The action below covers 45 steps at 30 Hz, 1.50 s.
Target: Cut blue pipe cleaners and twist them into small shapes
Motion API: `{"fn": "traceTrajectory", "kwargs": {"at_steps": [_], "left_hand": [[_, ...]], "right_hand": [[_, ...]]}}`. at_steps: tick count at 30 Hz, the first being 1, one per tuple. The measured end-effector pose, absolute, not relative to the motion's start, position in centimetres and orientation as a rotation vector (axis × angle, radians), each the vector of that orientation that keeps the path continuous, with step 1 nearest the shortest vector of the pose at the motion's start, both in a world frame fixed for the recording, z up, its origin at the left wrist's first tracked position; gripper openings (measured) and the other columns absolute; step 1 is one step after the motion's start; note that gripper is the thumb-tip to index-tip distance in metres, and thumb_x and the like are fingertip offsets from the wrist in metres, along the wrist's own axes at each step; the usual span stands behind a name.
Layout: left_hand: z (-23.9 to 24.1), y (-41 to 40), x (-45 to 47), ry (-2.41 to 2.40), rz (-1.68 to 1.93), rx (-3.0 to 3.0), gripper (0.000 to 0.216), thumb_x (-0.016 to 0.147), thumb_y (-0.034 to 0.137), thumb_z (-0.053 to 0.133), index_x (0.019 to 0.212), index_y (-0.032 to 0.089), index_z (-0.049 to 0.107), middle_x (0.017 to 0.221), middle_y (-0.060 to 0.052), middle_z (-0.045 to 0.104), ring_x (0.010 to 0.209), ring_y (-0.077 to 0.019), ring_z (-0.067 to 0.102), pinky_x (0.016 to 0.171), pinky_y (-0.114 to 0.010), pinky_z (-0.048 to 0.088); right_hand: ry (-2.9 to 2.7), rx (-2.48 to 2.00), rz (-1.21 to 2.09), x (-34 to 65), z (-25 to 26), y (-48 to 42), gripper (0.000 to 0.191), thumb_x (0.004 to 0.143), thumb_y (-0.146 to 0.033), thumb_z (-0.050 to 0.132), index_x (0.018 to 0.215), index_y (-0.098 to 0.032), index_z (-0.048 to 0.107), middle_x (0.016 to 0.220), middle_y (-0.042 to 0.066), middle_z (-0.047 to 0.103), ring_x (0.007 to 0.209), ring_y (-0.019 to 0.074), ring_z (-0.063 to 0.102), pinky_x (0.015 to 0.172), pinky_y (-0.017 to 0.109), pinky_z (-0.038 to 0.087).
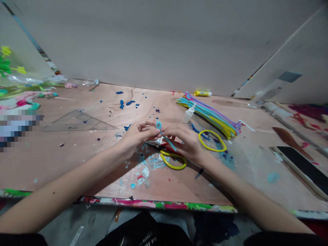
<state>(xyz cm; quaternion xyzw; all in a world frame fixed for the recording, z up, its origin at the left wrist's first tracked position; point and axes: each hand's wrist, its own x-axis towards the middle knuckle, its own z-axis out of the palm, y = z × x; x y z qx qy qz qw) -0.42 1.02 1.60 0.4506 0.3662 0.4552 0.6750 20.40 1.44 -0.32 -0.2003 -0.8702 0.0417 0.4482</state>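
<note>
Between my two hands, above the middle of the table, is a light blue pipe cleaner [169,141] with a small loop at its upper end. The fingertips of my left hand [139,134] pinch it just under the loop. My right hand [186,139] grips it from the other side, and its free tail slants down over those fingers. Beneath the hands lie scissors with yellow handles [173,167], partly hidden by my right hand. A white squeeze bottle [189,114] stands just beyond my right hand, and a yellow ring [212,150] lies beside it.
A bundle of coloured pipe cleaners [210,118] lies behind the bottle, near a glue stick [203,93]. At left is a clear set square [77,122]; at right, a phone [304,167]. Blue scraps [122,104] dot the table [84,160]. A grey panel [153,44] rises behind.
</note>
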Motion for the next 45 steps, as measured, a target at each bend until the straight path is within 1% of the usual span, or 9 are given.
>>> {"fn": "traceTrajectory", "kwargs": {"at_steps": [3,8,11,14,22,29,36,42,45], "left_hand": [[1.5,1.0,-0.4,0.854,1.012,1.044,0.020,0.072,0.017,0.082,0.085,0.016,0.066,0.076,0.000,0.072,0.069,-0.0108,0.067,0.072,-0.025,0.053],[1.6,0.9,-0.2,0.893,0.998,1.092,0.018,0.074,0.019,0.079,0.088,0.016,0.067,0.082,-0.002,0.073,0.072,-0.0119,0.067,0.071,-0.025,0.052],[1.6,0.9,-0.1,0.904,1.006,1.100,0.016,0.073,0.017,0.079,0.083,0.015,0.067,0.076,0.001,0.069,0.067,-0.0096,0.064,0.069,-0.023,0.051],[1.4,1.0,0.0,0.878,0.997,1.090,0.016,0.073,0.018,0.080,0.081,0.016,0.066,0.072,0.003,0.067,0.064,-0.0084,0.062,0.068,-0.023,0.050],[1.5,1.0,-0.3,0.898,0.967,1.137,0.018,0.073,0.020,0.079,0.085,0.015,0.067,0.073,0.000,0.071,0.066,-0.0112,0.065,0.069,-0.025,0.052],[1.4,0.7,-0.1,0.927,0.994,1.200,0.015,0.073,0.020,0.078,0.081,0.016,0.067,0.068,0.000,0.070,0.065,-0.0122,0.065,0.069,-0.026,0.053],[1.8,0.3,0.1,0.977,0.956,1.269,0.012,0.072,0.017,0.075,0.078,0.014,0.065,0.066,-0.001,0.069,0.060,-0.0120,0.065,0.063,-0.025,0.052],[2.1,0.0,0.2,0.945,0.953,1.280,0.014,0.073,0.018,0.075,0.076,0.015,0.062,0.062,0.002,0.065,0.058,-0.0103,0.063,0.061,-0.023,0.052],[1.9,0.0,0.2,0.919,0.940,1.308,0.016,0.073,0.020,0.077,0.076,0.015,0.062,0.065,0.001,0.066,0.060,-0.0107,0.063,0.061,-0.023,0.052]], "right_hand": [[-2.159,-0.422,-0.111,20.2,-0.5,1.2,0.024,0.095,-0.011,0.056,0.113,-0.023,0.068,0.102,0.007,0.076,0.093,0.0176,0.073,0.078,0.031,0.061],[-2.220,-0.393,-0.159,20.6,-0.4,1.1,0.027,0.094,-0.010,0.059,0.118,-0.020,0.068,0.103,0.009,0.077,0.097,0.0199,0.074,0.083,0.035,0.060],[-2.233,-0.381,-0.161,20.8,-0.4,1.1,0.028,0.093,-0.009,0.061,0.119,-0.018,0.068,0.101,0.010,0.077,0.093,0.0200,0.073,0.082,0.035,0.060],[-2.235,-0.393,-0.155,20.8,-0.3,1.1,0.028,0.094,-0.012,0.060,0.119,-0.021,0.068,0.101,0.008,0.078,0.089,0.0195,0.073,0.080,0.036,0.059],[-2.246,-0.426,-0.191,20.9,-0.2,1.1,0.027,0.097,-0.015,0.057,0.119,-0.024,0.068,0.104,0.007,0.076,0.089,0.0192,0.071,0.078,0.037,0.059],[-2.284,-0.402,-0.199,21.0,0.2,0.8,0.028,0.097,-0.015,0.056,0.121,-0.022,0.069,0.104,0.009,0.076,0.092,0.0205,0.070,0.077,0.035,0.060],[-2.260,-0.440,-0.232,20.9,0.1,0.8,0.021,0.096,-0.017,0.060,0.111,-0.025,0.072,0.108,0.007,0.075,0.097,0.0201,0.071,0.080,0.036,0.061],[-2.192,-0.524,-0.031,20.3,0.7,0.6,0.018,0.097,-0.016,0.056,0.103,-0.022,0.072,0.116,0.010,0.073,0.103,0.0191,0.071,0.081,0.033,0.060],[-2.191,-0.563,0.069,20.1,1.2,0.3,0.017,0.096,-0.018,0.056,0.100,-0.022,0.072,0.110,0.008,0.075,0.099,0.0186,0.072,0.083,0.032,0.060]]}}
